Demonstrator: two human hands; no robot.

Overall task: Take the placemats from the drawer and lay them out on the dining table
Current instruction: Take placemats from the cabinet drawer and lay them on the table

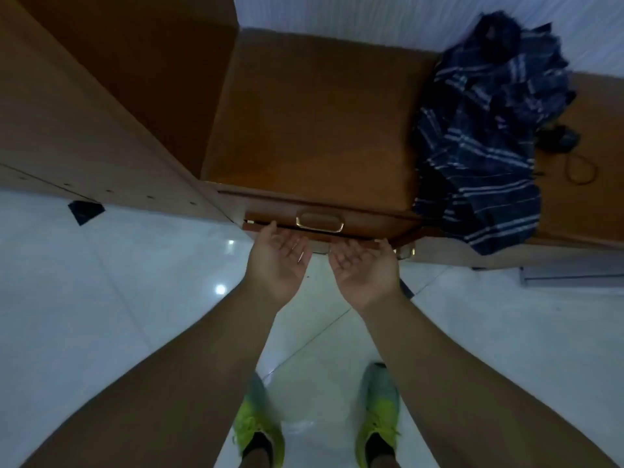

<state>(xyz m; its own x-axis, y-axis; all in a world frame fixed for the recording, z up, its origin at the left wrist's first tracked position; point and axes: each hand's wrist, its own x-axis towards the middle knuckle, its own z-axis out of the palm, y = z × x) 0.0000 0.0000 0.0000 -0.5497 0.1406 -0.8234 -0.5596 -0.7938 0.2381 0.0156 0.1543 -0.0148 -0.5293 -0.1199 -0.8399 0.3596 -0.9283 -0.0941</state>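
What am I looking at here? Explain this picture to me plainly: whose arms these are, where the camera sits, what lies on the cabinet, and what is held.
There is one picture, from a camera worn on a person's head, looking down. The two bare arms are that person's own. The left hand and right hand are palm-up, fingers hooked under the front edge of a wooden drawer with a brass handle, barely open. A blue plaid cloth lies on the cabinet top. No placemats show yet. Below are green shoes on a white tiled floor.
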